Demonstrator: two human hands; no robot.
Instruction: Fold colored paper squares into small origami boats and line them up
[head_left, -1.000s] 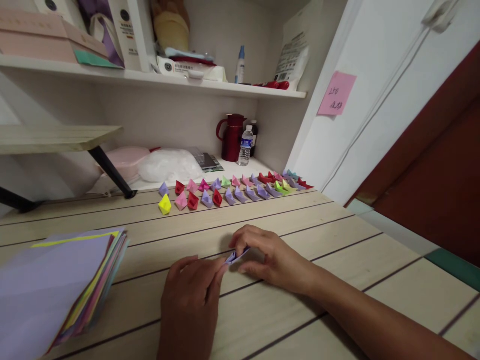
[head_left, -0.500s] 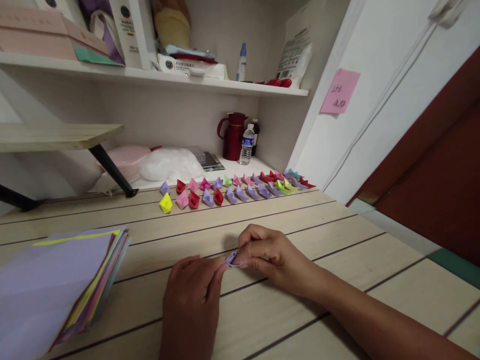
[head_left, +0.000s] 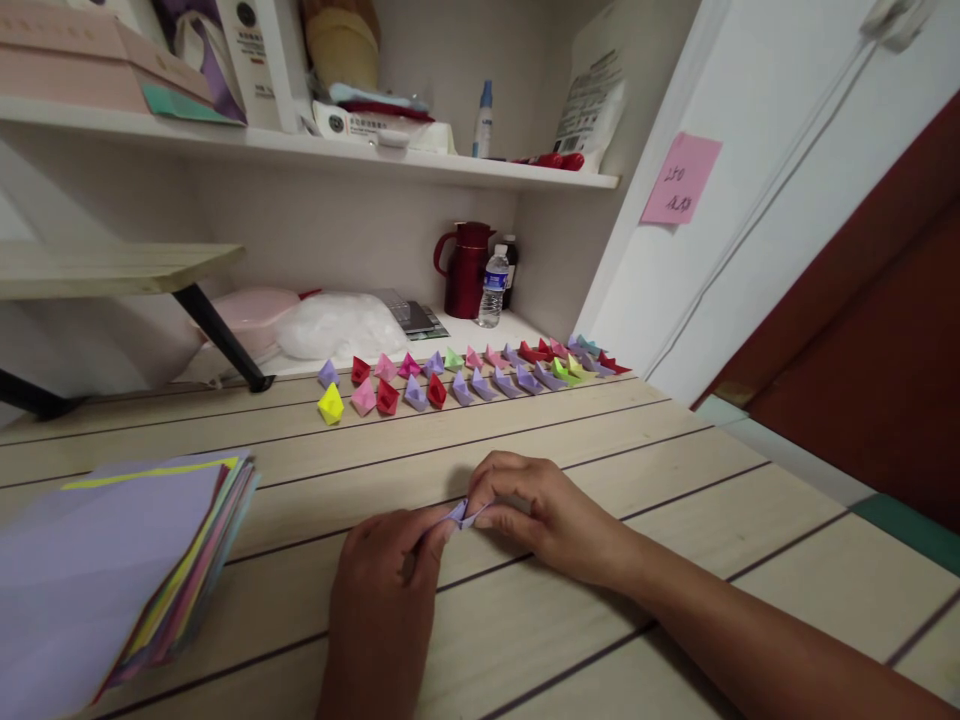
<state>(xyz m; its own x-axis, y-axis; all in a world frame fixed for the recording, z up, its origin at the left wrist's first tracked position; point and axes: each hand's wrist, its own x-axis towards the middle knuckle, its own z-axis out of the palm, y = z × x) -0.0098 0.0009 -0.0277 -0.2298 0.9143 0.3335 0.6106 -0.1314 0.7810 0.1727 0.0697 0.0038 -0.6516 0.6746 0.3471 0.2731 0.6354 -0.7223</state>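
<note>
A small folded piece of purple paper is pinched between both hands, just above the wooden tabletop. My left hand grips its left end between thumb and fingers. The fingers of my right hand are closed on its right end and cover part of it. Beyond the hands stand two rows of small folded paper boats in several colours, among them a yellow boat and a red boat.
A stack of coloured paper lies at the left. A small raised wooden stand has a black leg on the table. At the back are a dark red jug, a water bottle and a white plastic bag, below a loaded shelf.
The fingers of my right hand have shifted slightly left on the purple paper. Its folded shape now looks more spread, with a raised point between the hands.
</note>
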